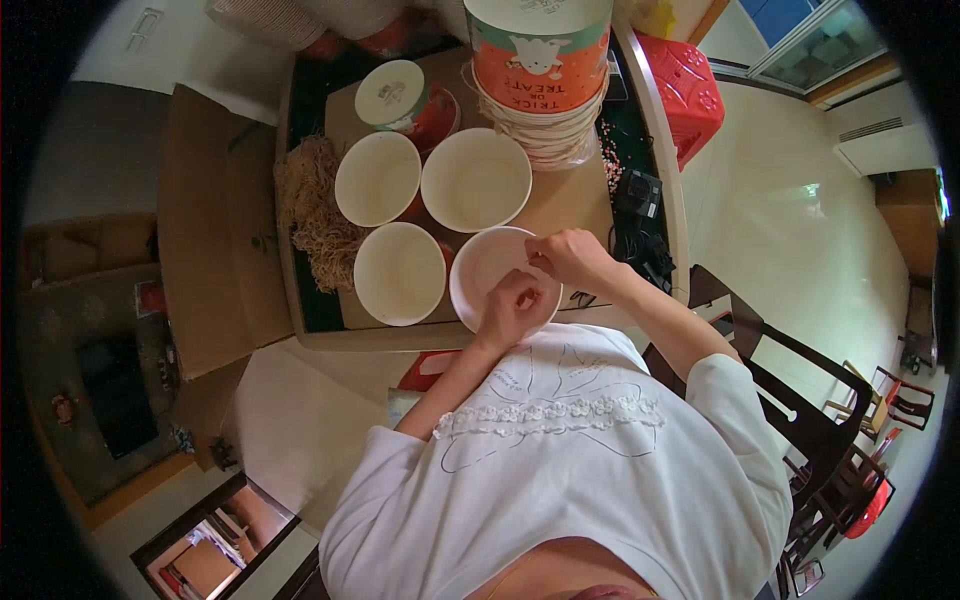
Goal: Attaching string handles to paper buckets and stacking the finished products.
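head view: left hand (514, 308) half-curled, right hand (573, 257) tightly curled, both over white tub (482, 266), holds unclear

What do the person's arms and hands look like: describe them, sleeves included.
The left hand and right hand are bare, with no gloves. The forearms are bare too; no watch, band or cable shows. The left sleeve and right sleeve are short, white and plain.
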